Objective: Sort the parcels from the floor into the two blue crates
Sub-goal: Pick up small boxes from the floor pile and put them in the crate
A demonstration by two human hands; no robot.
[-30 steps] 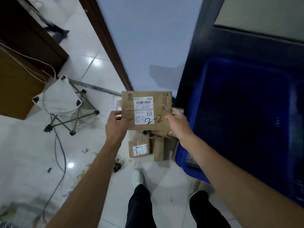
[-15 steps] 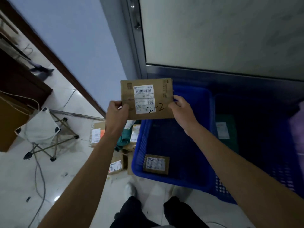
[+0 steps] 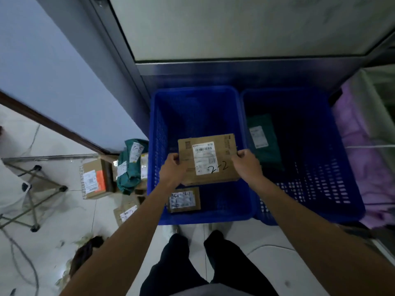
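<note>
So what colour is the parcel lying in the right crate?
Dark green, with a white label; the head view shows it.

Flat brown parcel [image 3: 208,160] marked "2-2" gripped over the left blue crate [image 3: 197,218]

Left hand [image 3: 173,171] and right hand [image 3: 248,165] pinch its short edges, label up, slightly tilted; below the grip a small brown parcel [image 3: 184,199] marked "4-4" lies in that crate, right of the grip a green bag [image 3: 264,142] lies in the right blue crate [image 3: 333,167], and left of it more parcels [image 3: 119,174] lie on the floor
</note>
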